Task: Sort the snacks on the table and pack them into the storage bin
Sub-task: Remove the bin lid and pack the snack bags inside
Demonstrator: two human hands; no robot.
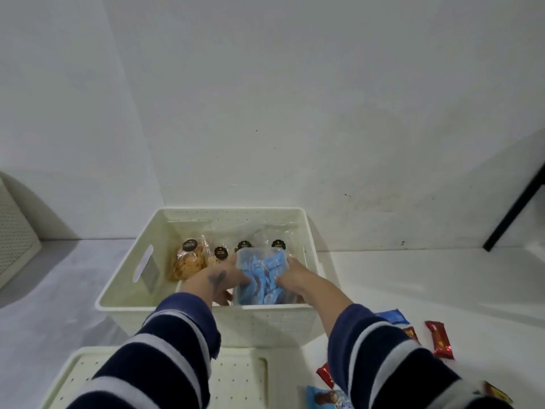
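A cream storage bin [126, 286] stands on the white table. Along its far side stand clear snack bags with black round labels; the leftmost bag [190, 262] holds orange chips. Inside the bin's near right part sits a clear container of blue-wrapped snacks [261, 268]. My left hand [219, 280] grips its left side and my right hand [290, 278] grips its right side, both reaching over the near rim. On the table at the right lie loose bars: a blue one [393, 316], red ones [439, 339] and a light blue packet [327, 398].
The bin's perforated cream lid [241, 379] lies flat in front of the bin, under my left sleeve. A white wall rises behind the table. A dark bar [514, 208] leans at the far right, and a perforated panel [14, 228] stands at the left edge.
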